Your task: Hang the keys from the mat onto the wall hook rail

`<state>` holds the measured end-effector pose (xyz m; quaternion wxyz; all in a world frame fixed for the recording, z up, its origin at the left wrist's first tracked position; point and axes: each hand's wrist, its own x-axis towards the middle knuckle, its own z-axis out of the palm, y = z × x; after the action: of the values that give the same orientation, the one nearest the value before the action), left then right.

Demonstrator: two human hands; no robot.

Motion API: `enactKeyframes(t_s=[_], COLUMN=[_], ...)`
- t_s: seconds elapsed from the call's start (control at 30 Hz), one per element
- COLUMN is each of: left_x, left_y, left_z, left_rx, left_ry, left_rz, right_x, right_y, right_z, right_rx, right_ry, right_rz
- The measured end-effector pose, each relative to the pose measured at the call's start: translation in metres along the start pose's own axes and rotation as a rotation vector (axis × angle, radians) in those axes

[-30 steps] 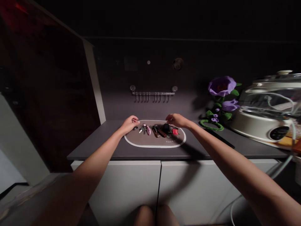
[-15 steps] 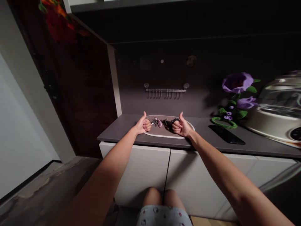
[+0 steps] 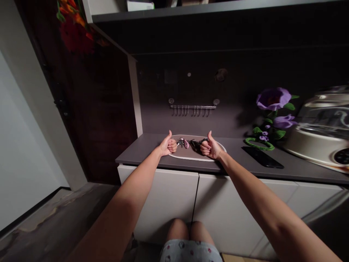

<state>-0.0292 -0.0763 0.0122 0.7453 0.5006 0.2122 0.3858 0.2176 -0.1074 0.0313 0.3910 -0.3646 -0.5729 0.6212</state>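
Note:
On the grey counter lies an oval brown mat (image 3: 188, 154) with a white rim. Several keys (image 3: 181, 142), a pink tag (image 3: 186, 144) and a dark bundle (image 3: 194, 145) rest on it. My left hand (image 3: 168, 145) is a fist with the thumb up at the mat's left end, beside the keys. My right hand (image 3: 209, 146) makes the same thumb-up fist over the right part of the mat, next to the dark bundle. I see nothing held in either fist.
A clear rail with hooks (image 3: 193, 107) is fixed to the wall behind. To the right are a black phone (image 3: 263, 157), purple artificial flowers (image 3: 274, 99) and a cream appliance (image 3: 316, 140). A shelf (image 3: 191, 11) overhangs the counter.
The view has tilted up slightly, so more of the upper shelf shows. Both fists keep their shape and their places at the mat.

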Motion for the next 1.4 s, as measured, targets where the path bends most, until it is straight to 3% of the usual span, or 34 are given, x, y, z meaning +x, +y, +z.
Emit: enactKeyframes(t_s=[0.17,0.33,0.5,0.67,0.77,0.97,1.2,1.4], left_x=[0.001,0.013,0.037,0.056,0.059,0.059,0.062,0.060], left_y=[0.016,0.036,0.044,0.035,0.026,0.017,0.013,0.012], left_z=[-0.003,-0.007,-0.021,-0.048,-0.061,-0.073,-0.078,-0.076], left_rx=[0.097,0.335,0.688,1.112,1.301,1.619,1.749,1.795], left_ry=[-0.027,0.193,0.496,0.640,0.659,0.586,0.459,0.461], left_rz=[0.021,0.223,0.372,0.437,0.424,0.340,0.290,0.285], right_x=[0.019,0.055,0.100,0.132,0.138,0.145,0.147,0.146], right_y=[-0.011,-0.024,-0.025,-0.007,0.005,0.017,0.023,0.023], right_z=[0.012,0.043,0.064,0.061,0.056,0.047,0.048,0.051], right_rx=[-0.028,-0.257,-0.396,-0.742,-0.940,-1.226,-1.323,-1.354], right_ry=[-0.035,-0.017,0.281,0.543,0.582,0.458,0.401,0.378], right_rz=[-0.038,-0.089,-0.192,-0.296,-0.322,-0.357,-0.319,-0.306])
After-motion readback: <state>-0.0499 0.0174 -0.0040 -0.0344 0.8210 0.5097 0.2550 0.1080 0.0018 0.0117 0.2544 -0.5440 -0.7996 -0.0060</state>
